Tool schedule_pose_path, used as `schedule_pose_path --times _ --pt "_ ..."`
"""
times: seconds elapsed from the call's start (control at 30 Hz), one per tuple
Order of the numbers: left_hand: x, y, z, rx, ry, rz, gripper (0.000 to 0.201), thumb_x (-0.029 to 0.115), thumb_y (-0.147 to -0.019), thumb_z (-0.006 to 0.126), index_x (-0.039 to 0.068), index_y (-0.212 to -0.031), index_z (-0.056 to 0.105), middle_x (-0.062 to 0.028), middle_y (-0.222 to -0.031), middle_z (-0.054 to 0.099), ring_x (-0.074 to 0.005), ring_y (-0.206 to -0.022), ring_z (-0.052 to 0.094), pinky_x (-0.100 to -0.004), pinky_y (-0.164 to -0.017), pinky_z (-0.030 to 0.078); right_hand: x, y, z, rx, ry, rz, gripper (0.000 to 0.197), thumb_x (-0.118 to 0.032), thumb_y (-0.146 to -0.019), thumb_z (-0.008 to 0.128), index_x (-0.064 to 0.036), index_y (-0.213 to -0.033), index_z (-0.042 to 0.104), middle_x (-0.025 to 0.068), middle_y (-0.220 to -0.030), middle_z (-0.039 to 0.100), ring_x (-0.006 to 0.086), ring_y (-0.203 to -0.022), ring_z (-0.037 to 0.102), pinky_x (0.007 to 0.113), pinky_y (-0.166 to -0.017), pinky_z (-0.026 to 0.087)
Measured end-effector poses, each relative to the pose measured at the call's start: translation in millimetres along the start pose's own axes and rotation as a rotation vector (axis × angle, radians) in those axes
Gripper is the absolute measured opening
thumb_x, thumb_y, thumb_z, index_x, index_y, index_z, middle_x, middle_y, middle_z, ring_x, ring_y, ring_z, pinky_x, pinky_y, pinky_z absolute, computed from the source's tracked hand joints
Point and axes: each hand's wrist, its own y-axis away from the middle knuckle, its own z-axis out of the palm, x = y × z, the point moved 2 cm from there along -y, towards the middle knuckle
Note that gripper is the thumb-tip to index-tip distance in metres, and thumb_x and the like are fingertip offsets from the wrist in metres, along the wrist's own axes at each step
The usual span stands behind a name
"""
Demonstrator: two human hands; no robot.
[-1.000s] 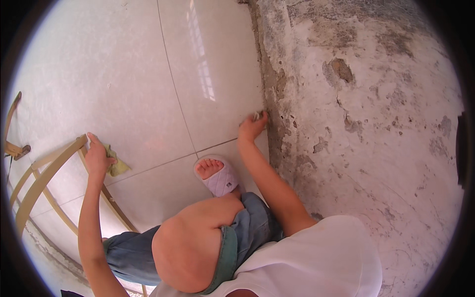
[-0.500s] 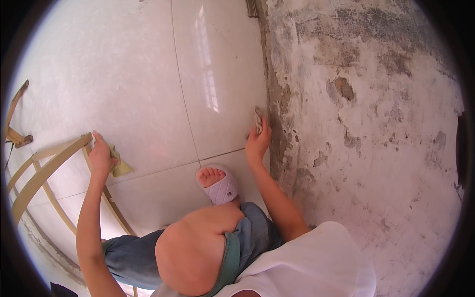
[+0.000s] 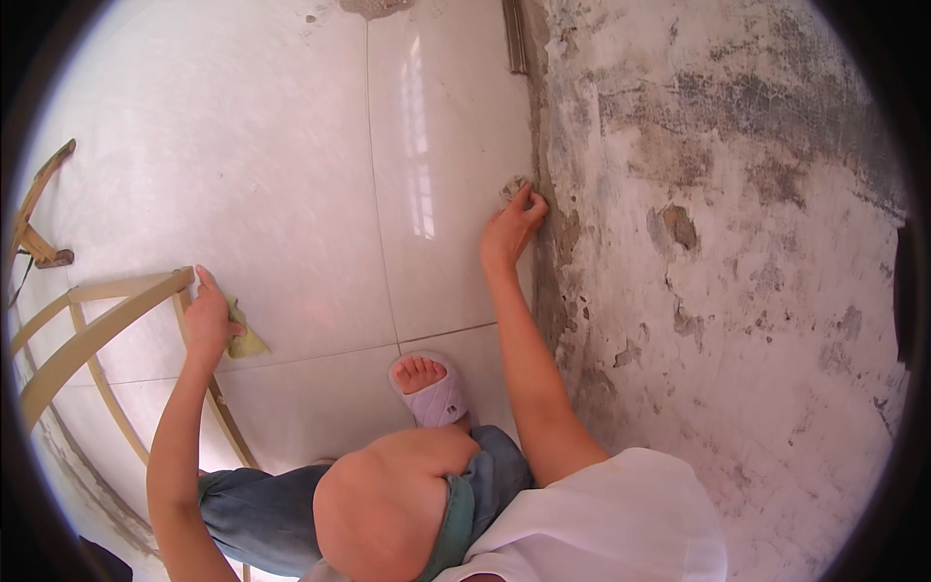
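My left hand is beside the corner of a pale wooden frame. Its fingers close on a yellow-green cloth that sticks out on the right, while the index finger points up along the frame's end. My right hand is farther forward, at the seam between tile and wall. A crumpled greyish rag is pinched in its fingers and touches the floor tiles; part of it is hidden by the hand.
A rough wall with peeling paint rises on the right. At the far end of the seam is a dark metal strip. Another curved wooden piece stands at the far left. My slippered foot is between my hands.
My right hand has moved forward along the wall seam with the rag. My left hand stays by the frame with the cloth. The whole view has shifted slightly.
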Motion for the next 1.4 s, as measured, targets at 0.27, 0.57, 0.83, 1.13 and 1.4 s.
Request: schedule_pose_path --times 0.27,0.57,0.83,1.13,1.4 --pt "-6.9 3.5 1.4 0.025 0.028 0.023 0.122 0.017 -0.044 0.085 -0.012 -0.132 0.006 -0.0214 -0.097 0.053 -0.0291 -0.08 0.06 -0.0325 -0.065 0.049 -14.1 -31.1 -20.7 -0.022 -0.2 -0.484 0.043 0.007 -0.076 0.052 -0.0048 -0.117 0.047 0.012 -0.112 0.043 0.0294 -0.096 0.048 0.038 -0.079 0.045" --pt "-1.3 0.0 4.6 0.043 0.034 0.021 0.123 0.017 -0.043 0.086 -0.011 -0.132 0.005 -0.0208 -0.1 0.054 -0.0285 -0.08 0.06 -0.0323 -0.065 0.049 -50.3 -151.8 39.6 0.29 0.33 -0.661 0.028 -0.002 -0.08 0.046 0.0082 -0.106 0.048 0.0188 -0.113 0.047 0.031 -0.104 0.044 0.034 -0.086 0.043" --pt "-9.7 -3.0 13.5 0.04 0.046 -0.005 0.123 0.017 -0.044 0.086 -0.011 -0.132 0.006 -0.0196 -0.098 0.054 -0.0276 -0.081 0.06 -0.0324 -0.065 0.05 -38.3 -113.5 12.7 -0.115 0.274 -0.385 0.024 -0.01 -0.083 0.045 0.0052 -0.101 0.052 0.0154 -0.095 0.054 0.0315 -0.099 0.05 0.035 -0.083 0.044" --pt "-3.5 -4.6 10.7 0.055 0.042 0.036 0.122 0.015 -0.044 0.085 -0.013 -0.132 0.005 -0.0208 -0.099 0.054 -0.028 -0.08 0.06 -0.0319 -0.064 0.05 -2.3 -72.5 15.5 0.169 0.098 -0.563 0.03 -0.002 -0.081 0.045 0.003 -0.11 0.046 0.0176 -0.115 0.047 0.0315 -0.105 0.047 0.037 -0.083 0.043" --pt "-9.6 2.9 12.5 0.0 0.008 0.003 0.12 0.014 -0.046 0.084 -0.012 -0.132 0.005 -0.0214 -0.099 0.054 -0.0278 -0.08 0.06 -0.0314 -0.065 0.05 -1.3 -19.3 -20.1 -0.177 0.016 -0.428 0.031 0.003 -0.077 0.047 0.0021 -0.108 0.048 0.0163 -0.106 0.05 0.0334 -0.099 0.047 0.039 -0.083 0.042"
